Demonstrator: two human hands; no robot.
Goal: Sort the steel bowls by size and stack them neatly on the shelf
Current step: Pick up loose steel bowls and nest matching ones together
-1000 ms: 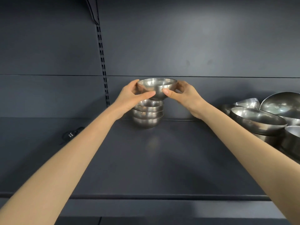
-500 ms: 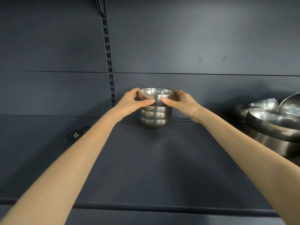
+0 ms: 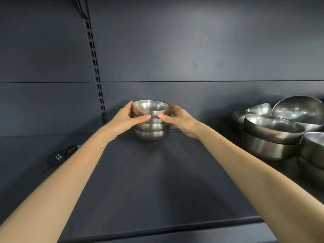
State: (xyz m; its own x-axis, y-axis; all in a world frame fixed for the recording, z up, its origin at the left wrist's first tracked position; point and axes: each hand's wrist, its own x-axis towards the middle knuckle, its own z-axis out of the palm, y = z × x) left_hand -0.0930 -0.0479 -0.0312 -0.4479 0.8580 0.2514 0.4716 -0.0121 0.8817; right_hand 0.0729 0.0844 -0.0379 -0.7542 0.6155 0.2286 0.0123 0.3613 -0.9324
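Observation:
A stack of small steel bowls (image 3: pixel 152 135) stands at the back of the dark shelf (image 3: pixel 157 181), near the middle. The top small bowl (image 3: pixel 151 108) sits nested in this stack. My left hand (image 3: pixel 125 119) grips its left side with the thumb across the front. From the right, my right hand (image 3: pixel 178 118) grips the other side, thumb pointing in toward the left thumb. Larger steel bowls (image 3: pixel 273 128) lie piled at the right end of the shelf, some tilted.
A small black object with a cord (image 3: pixel 60 156) lies on the shelf at the left. A slotted upright rail (image 3: pixel 95 67) runs up the back wall. The shelf's front edge (image 3: pixel 157 230) crosses the bottom of the view.
Both hands lowered the top small bowl onto the stack, so it now sits nested. The view also shifted a little to the left and back right.

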